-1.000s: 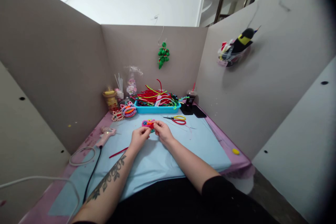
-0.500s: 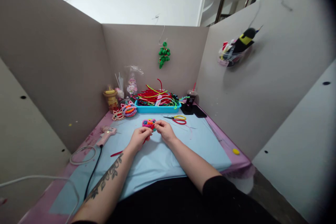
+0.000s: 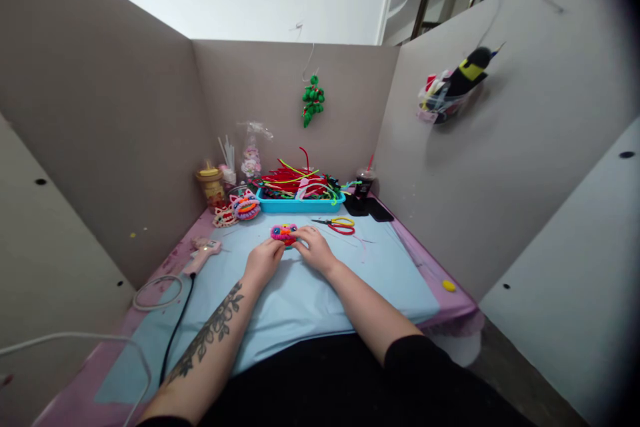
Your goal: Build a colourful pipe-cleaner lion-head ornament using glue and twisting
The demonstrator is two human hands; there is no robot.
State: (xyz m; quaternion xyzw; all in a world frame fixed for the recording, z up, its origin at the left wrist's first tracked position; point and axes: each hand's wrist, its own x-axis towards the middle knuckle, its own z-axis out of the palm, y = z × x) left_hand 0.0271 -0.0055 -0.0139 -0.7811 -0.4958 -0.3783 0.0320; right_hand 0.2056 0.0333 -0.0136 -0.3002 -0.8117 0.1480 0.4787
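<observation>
A small pipe-cleaner animal face (image 3: 283,232) in pink, orange and purple, with blue eyes, is between my hands over the blue cloth. My left hand (image 3: 264,261) pinches its lower left edge with fingers pressed together. From the other side my right hand (image 3: 315,250) grips its right edge, thumb below and fingers above. Some red shows at the lower part of the face, close to both sets of fingertips. My fingers hide its lower edges. Beyond my right hand lie scissors (image 3: 340,225) with yellow and red handles.
A blue tray (image 3: 300,205) heaped with pipe cleaners stands at the back. Left of it sit a finished pipe-cleaner face (image 3: 245,205) and a jar (image 3: 212,188). A pink glue gun (image 3: 204,255) with its cord lies at left. A phone (image 3: 379,209) and drink cup (image 3: 365,183) are back right.
The red pipe cleaner that stuck out under my left wrist no longer shows there. Both hands have closed in around the face, and my right hand has turned flatter over its edge.
</observation>
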